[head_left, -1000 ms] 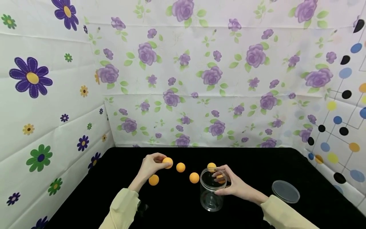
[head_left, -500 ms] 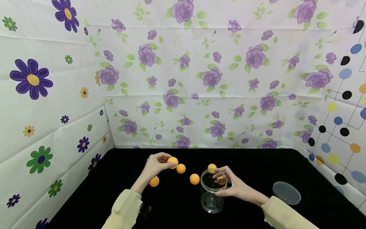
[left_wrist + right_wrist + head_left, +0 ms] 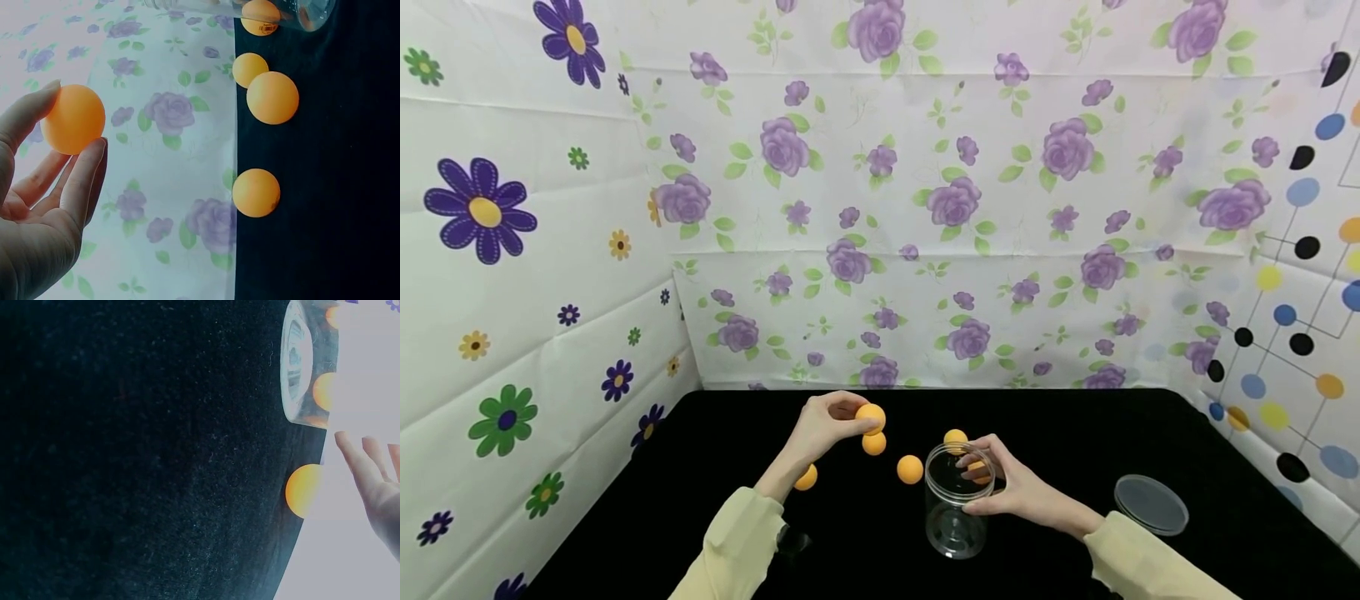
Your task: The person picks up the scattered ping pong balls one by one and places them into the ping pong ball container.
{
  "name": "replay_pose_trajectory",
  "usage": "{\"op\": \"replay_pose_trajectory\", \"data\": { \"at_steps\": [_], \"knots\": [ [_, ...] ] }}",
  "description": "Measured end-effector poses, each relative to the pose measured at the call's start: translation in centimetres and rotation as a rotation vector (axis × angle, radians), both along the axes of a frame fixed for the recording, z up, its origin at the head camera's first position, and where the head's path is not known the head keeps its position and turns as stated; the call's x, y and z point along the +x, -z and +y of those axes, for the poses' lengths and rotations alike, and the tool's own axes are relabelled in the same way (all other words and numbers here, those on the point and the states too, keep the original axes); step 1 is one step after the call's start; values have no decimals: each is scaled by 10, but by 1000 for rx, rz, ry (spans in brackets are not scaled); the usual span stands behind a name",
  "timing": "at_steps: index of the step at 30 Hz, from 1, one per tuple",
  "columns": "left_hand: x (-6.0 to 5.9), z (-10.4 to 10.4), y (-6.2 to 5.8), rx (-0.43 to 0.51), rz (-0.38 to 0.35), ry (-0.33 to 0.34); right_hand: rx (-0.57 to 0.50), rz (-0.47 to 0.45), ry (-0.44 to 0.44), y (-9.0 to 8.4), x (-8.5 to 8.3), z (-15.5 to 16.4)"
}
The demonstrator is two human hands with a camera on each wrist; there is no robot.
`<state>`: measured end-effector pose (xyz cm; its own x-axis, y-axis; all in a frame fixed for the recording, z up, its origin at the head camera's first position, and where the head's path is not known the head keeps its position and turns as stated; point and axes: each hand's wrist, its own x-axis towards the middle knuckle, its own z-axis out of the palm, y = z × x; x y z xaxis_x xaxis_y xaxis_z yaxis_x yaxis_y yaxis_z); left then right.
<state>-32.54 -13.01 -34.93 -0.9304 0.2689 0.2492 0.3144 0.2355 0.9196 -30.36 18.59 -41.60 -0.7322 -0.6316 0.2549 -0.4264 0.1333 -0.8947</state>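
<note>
My left hand (image 3: 838,419) pinches an orange ball (image 3: 871,416) between thumb and fingertips, lifted off the black table (image 3: 1075,425). The left wrist view shows that ball (image 3: 75,119) in the fingers (image 3: 81,181). Below it lies another ball (image 3: 874,444), with one (image 3: 910,469) further right and one (image 3: 806,478) beside my wrist. A clear open jar (image 3: 953,512) stands upright. My right hand (image 3: 996,483) grips it around the rim. A ball (image 3: 956,437) sits just behind the jar. In the right wrist view the jar (image 3: 305,362) and one ball (image 3: 304,490) show beside my fingers (image 3: 365,472).
The jar's clear lid (image 3: 1150,504) lies flat on the table to the right. Floral sheets (image 3: 880,208) wall the table at the back and left; a dotted sheet (image 3: 1300,317) closes the right side.
My left hand has lifted the pinched ball and carried it rightward, above the neighbouring ball. The right hand and the jar have stayed put.
</note>
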Motion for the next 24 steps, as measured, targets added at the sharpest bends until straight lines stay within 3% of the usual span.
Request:
{"op": "replay_pose_trajectory", "data": {
  "at_steps": [4, 11, 24],
  "knots": [
    [3, 4, -5, 10, -5, 22, 1, 0, -4, -1, 0, 0],
    [27, 16, -31, -3, -40, 44, 1, -1, -6, -1, 1, -1],
    [33, 32, -39, -4, -54, 86, 7, -19, 6, -3, 3, -1]
  ]
}}
